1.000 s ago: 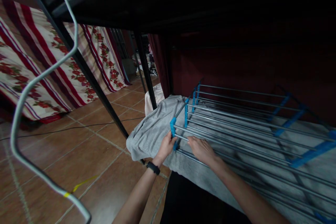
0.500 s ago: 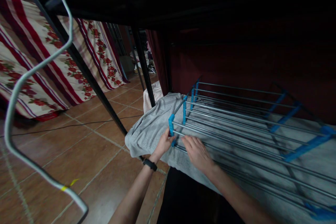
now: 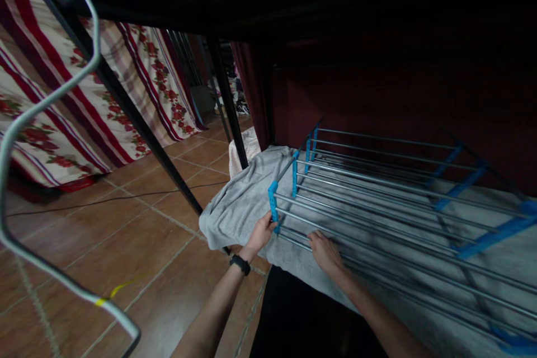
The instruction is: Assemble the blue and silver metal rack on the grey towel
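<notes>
A folded metal drying rack [image 3: 377, 190] with silver rods and blue plastic brackets lies on a grey cloth [image 3: 239, 201] spread over a low surface. My left hand [image 3: 260, 233] is closed around the near blue bracket [image 3: 273, 207] at the rack's left end; a black band is on that wrist. My right hand [image 3: 326, 251] rests on the nearest rods, fingers curled over them.
A black metal frame post [image 3: 229, 106] and a diagonal black bar [image 3: 142, 128] stand left of the rack. A bent grey wire loop [image 3: 46, 123] hangs close in front at left. Floral striped fabric [image 3: 62, 112] hangs beyond the tiled floor [image 3: 126, 246]. A cable runs across the tiles.
My right hand has slid down and toward me, from the second rod to the nearest rods. My left hand has stayed on the blue bracket. The view has shifted slightly.
</notes>
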`<state>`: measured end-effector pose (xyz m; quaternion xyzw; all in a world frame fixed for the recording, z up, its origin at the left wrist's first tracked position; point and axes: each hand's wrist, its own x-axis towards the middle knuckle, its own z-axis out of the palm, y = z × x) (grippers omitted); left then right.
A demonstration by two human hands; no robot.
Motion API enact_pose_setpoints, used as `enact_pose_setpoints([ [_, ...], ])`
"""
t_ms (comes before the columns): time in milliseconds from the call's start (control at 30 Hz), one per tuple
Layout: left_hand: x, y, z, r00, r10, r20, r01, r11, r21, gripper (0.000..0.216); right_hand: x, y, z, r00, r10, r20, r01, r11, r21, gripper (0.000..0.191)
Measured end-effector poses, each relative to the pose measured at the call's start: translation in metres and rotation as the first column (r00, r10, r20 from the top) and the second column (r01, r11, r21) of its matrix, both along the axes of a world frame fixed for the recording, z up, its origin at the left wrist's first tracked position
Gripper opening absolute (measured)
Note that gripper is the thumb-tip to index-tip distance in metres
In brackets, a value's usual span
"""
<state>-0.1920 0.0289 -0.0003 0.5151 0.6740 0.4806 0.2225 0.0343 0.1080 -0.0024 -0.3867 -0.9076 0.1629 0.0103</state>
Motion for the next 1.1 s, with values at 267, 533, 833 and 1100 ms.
enact_pose_setpoints([
  [267, 0.0, 0.0, 0.003, 1.0, 0.003, -0.008, -0.003, 1.0, -0.011, 0.014, 0.005, -0.001, 0.022, 0.997, 0.03, -0.067, -0.031, 0.999, -0.015, 0.041],
  [533, -0.007, 0.002, -0.014, 0.999, -0.033, -0.025, 0.033, 0.999, -0.019, 0.022, 0.005, -0.003, 0.029, 0.997, 0.022, -0.076, -0.023, 1.0, -0.017, 0.043],
  [833, -0.005, 0.002, -0.012, 0.998, -0.007, -0.064, 0.006, 1.0, -0.018, 0.021, 0.003, -0.004, 0.028, 0.997, 0.03, -0.075, -0.029, 0.999, 0.014, 0.043],
  [1100, -0.01, 0.007, -0.01, 0.997, -0.01, -0.083, 0.005, 0.999, -0.051, 0.021, 0.007, -0.014, 0.03, 0.989, 0.055, -0.14, -0.038, 0.991, 0.126, 0.039],
])
